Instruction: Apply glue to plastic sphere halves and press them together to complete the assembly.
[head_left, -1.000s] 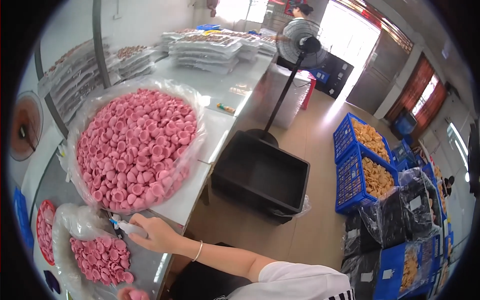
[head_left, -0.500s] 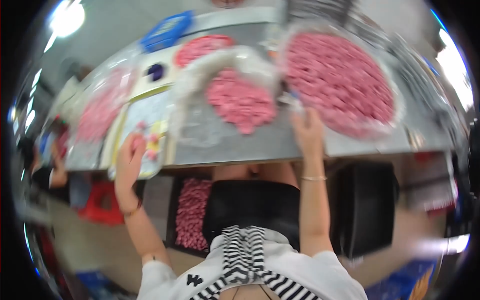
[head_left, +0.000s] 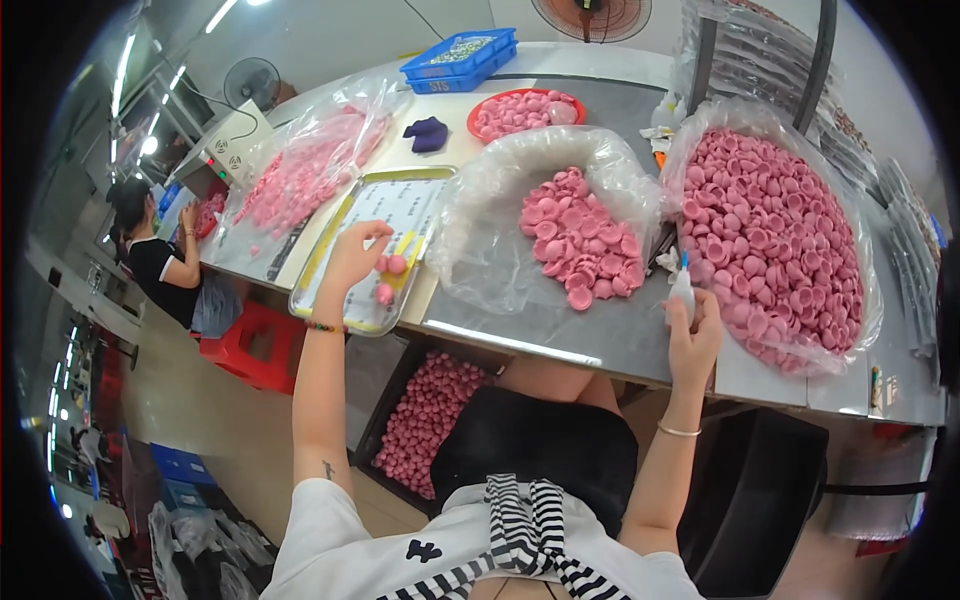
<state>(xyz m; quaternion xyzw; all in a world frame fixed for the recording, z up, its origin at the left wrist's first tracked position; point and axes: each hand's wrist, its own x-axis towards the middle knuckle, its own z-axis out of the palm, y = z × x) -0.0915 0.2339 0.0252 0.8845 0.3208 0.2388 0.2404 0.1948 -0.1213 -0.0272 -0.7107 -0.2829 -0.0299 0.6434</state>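
Note:
My left hand (head_left: 355,258) hovers over a yellow-rimmed metal tray (head_left: 318,268), its fingers partly curled and apart. Two small pink balls (head_left: 397,264) lie on the tray beside the fingers, and I see nothing held there. In my right hand (head_left: 696,335) is a small white squeeze bottle (head_left: 683,292), upright with its blue tip pointing up. That hand is beside a big clear bag full of pink half-shells (head_left: 770,240). Between my hands, a looser pile of pink half-shells (head_left: 580,240) spills from an open plastic bag (head_left: 480,210).
Farther back are a red bowl of pink pieces (head_left: 525,115), blue crates (head_left: 458,62) and a dark purple cloth (head_left: 426,134). Another pink-filled bag (head_left: 315,165) lies left. Under the table is a bin of pink balls (head_left: 425,420). A co-worker (head_left: 160,250) sits far left.
The view has turned and sharpened from a blur. My left hand was closed near a pink piece at the tray; its fingers are now apart. My right hand keeps the bottle.

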